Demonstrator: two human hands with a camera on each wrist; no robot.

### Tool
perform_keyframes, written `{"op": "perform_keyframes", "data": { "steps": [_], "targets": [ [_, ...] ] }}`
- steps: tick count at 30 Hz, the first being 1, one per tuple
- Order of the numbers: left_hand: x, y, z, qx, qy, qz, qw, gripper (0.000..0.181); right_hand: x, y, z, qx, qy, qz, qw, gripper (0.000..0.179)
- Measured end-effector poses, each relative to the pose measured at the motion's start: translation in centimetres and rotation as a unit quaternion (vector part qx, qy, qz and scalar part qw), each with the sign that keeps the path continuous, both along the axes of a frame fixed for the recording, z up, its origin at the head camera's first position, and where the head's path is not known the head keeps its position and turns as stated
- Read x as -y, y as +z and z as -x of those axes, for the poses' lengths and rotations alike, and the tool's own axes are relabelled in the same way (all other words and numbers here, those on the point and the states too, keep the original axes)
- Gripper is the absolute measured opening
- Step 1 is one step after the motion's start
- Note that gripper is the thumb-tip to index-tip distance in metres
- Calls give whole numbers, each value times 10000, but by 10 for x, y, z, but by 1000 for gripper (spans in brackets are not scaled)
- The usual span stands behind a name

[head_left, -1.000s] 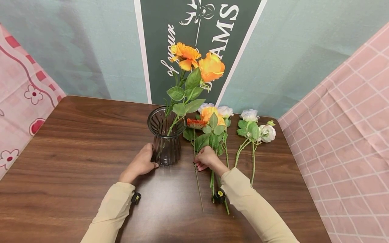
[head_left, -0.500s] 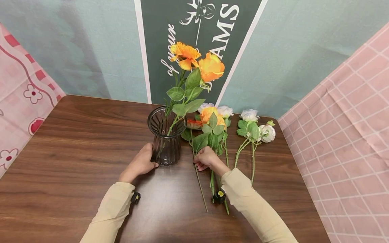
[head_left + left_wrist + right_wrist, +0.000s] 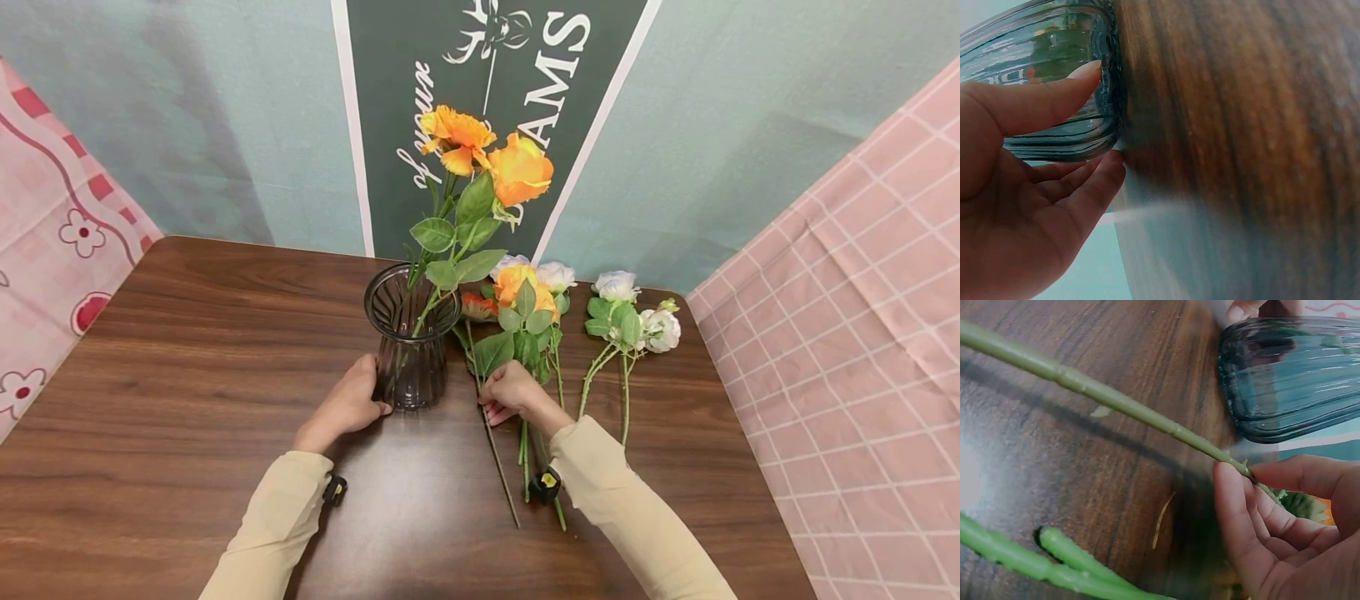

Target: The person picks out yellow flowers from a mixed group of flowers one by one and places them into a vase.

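Observation:
A dark, ribbed glass vase (image 3: pixel 412 367) stands upright on the table, with an orange carnation-like flower (image 3: pixel 459 137) and an orange rose (image 3: pixel 520 169) in it. My left hand (image 3: pixel 348 400) grips the vase low on its left side; in the left wrist view the thumb lies across the glass (image 3: pixel 1054 47) and the fingers are beneath. Right of the vase, my right hand (image 3: pixel 516 390) pinches the thin stem (image 3: pixel 501 467) of a red-orange flower (image 3: pixel 478 306) between thumb and fingers. In the right wrist view this stem (image 3: pixel 1129 409) sits above the wood, casting a shadow.
Beside my right hand lie another orange rose (image 3: pixel 525 287) and pale flowers (image 3: pixel 555 275) with green stems (image 3: pixel 524 467). Two white flowers (image 3: pixel 617 286) lie farther right. A pink checked cloth (image 3: pixel 847 333) borders the right side; a printed backdrop (image 3: pixel 300 125) stands behind the table.
The pinched stem has tilted: its lower end has swung right, its flower slightly left toward the vase. My left hand and the vase have stayed in place.

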State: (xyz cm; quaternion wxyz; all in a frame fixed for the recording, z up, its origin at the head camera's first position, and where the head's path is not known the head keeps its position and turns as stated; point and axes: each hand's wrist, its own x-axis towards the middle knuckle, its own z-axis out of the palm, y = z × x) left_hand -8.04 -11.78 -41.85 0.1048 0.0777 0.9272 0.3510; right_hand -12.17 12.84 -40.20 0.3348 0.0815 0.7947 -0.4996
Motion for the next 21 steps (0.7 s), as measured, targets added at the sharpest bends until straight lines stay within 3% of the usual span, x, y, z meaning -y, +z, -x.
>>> {"op": "perform_keyframes", "data": {
  "steps": [9,21],
  "targets": [
    [1,0,0,-16,3,-17,10000,56,-3,22,1,-91,44,283,9995,5],
    [0,-1,0,-3,9,-44,10000,55,-18,35,3,-306,77,642,9974,6]
  ]
}}
